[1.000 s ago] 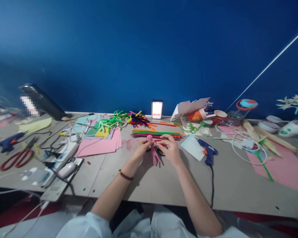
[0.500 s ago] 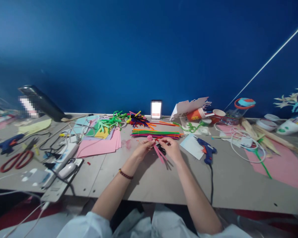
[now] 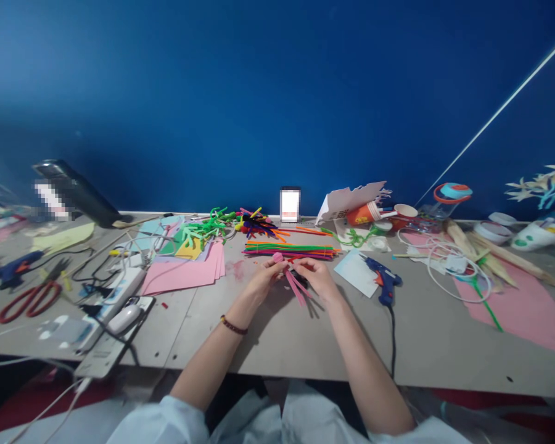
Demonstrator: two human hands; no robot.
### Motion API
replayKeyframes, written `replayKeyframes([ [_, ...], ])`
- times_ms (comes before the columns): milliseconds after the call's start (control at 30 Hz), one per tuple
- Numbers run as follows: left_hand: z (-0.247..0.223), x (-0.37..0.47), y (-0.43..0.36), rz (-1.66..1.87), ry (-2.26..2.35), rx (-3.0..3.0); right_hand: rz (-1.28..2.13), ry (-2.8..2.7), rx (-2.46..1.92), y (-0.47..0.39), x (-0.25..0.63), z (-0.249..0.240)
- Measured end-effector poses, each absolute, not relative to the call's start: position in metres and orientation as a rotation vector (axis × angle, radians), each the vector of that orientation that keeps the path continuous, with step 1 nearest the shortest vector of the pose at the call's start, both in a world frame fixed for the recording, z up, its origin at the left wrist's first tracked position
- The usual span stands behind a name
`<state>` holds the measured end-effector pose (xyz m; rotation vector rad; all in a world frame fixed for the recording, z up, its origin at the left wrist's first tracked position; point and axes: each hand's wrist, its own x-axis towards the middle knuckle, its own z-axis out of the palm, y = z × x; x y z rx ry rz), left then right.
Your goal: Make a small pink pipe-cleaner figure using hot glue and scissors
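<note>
My left hand [image 3: 263,279] is closed, its thumb and fingers pinching a bunch of pink pipe cleaners [image 3: 297,288]. A rounded pink end shows above the fingers, and loose pink strands hang down between the hands. Close beside it, my right hand [image 3: 318,279] is also closed in a pinch near a small bit of red; what its fingertips hold is hidden. Under the hands lies a dark object, mostly covered. Just beyond is a bundle of green, orange and purple pipe cleaners [image 3: 289,249].
Pink paper sheets [image 3: 180,274], a power strip [image 3: 115,302] and red-handled scissors [image 3: 30,301] lie left. A blue glue gun [image 3: 387,282] with its cord is right of my hands. A lit phone [image 3: 290,205] stands against the wall; paper cups [image 3: 364,213] lie at the back right.
My right hand has come slightly nearer my left hand, its fingertips lower and closer to the pink pipe cleaners. My left hand has hardly moved.
</note>
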<state>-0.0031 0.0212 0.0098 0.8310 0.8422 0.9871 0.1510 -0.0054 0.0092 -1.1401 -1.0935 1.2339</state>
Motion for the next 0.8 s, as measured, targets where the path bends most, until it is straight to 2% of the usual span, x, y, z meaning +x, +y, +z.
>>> replayKeyframes([
  [267,0.005,-0.005,0.023,0.996,0.860,0.875,1.067,-1.228,-1.189,-0.005,0.152,0.011],
  [533,0.010,-0.004,0.020,0.971,0.778,0.811,1.103,-1.204,-1.207,-0.004,0.155,0.009],
  [800,0.016,-0.010,0.018,0.868,0.812,1.063,1.026,-1.168,-1.326,0.001,0.159,0.005],
])
